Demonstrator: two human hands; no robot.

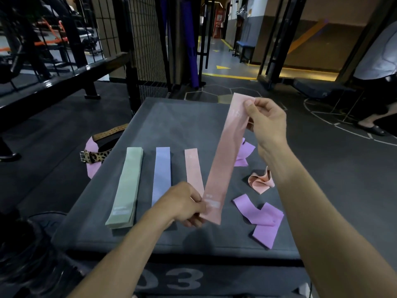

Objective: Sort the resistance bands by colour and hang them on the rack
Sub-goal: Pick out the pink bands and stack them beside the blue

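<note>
I hold a pink resistance band [225, 155] stretched flat above a dark padded box [171, 121]. My left hand [184, 204] pinches its near end, my right hand [266, 121] pinches its far end. On the box lie three flat stacks side by side: green bands [126, 186], a blue band [162, 173] and a pink band [193, 171]. Loose to the right are a crumpled pink band [261, 181], a purple band [261, 220] at the near right and another purple band [243, 153] partly hidden behind the held one.
A leopard-print belt [96, 155], a brown strap [109, 132] and a purple band [91, 166] hang off the box's left edge. A black wire-grid rack [141, 39] stands behind. Another person [378, 67] stands at the far right. Gym equipment fills the left.
</note>
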